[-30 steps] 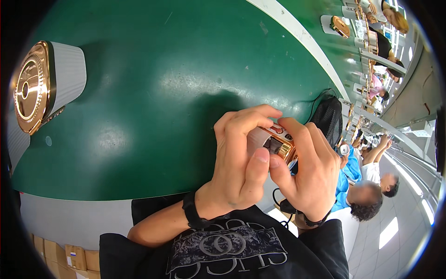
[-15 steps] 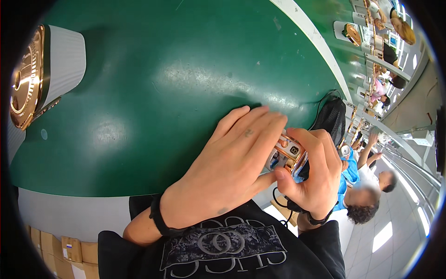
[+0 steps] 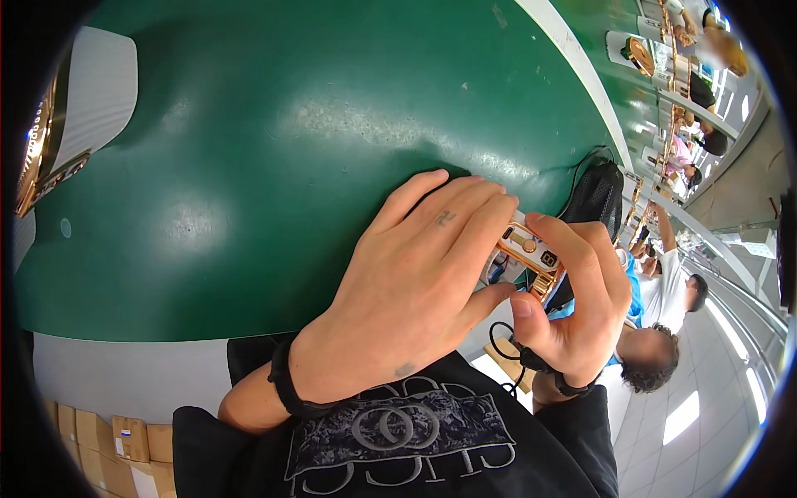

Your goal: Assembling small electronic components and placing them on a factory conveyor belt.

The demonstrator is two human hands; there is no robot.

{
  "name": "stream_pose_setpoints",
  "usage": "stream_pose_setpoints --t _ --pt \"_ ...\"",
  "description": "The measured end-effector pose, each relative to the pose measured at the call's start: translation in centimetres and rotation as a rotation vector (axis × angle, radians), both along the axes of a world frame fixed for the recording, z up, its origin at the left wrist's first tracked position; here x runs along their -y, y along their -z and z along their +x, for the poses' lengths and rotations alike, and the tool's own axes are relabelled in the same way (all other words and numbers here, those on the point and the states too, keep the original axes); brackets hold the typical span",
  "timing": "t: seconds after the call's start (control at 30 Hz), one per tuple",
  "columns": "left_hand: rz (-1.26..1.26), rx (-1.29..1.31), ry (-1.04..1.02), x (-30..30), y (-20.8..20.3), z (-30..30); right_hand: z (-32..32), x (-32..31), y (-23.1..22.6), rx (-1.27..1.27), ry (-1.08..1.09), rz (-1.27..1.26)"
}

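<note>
Fingers of the right hand clamp the device; the left hand overlaps its left side, so I cannot tell that grip; it's by the counter's near edge, beside the bag; a slack pinch might drop it.

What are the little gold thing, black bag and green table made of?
Little gold thing: maybe plastic, its glossy trim metal or metallic coating; it shines.
Black bag: probably mesh cloth; it looks netted.
Green table: smooth, perhaps plastic; glare shows.
</note>
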State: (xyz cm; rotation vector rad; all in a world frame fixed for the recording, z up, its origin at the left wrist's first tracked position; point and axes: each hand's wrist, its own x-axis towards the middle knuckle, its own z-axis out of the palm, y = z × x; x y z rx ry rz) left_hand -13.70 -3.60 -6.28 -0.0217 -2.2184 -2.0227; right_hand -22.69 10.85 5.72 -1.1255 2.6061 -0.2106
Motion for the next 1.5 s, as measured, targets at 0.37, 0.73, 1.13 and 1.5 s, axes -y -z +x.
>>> stream_pose_setpoints --t 0.37,0.73,1.13,1.5 --pt "-0.008 0.020 0.012 0.2 -0.3 -0.1 -0.2 0.0 -0.5 -0.006 -0.040 0.018" --pt "0.015 0.009 0.039 0.9 0.0 0.3 0.6 0.4 -0.4 0.073 0.011 0.146" --pt "0.254 0.315 0.172 3.1 -2.1 -1.8 -0.2 0.0 4.1 0.011 -0.094 -0.032" --pt "0.601 0.587 0.246 3.5 -4.1 -2.6 -1.9 0.5 2.3 0.154 -0.102 -0.143"
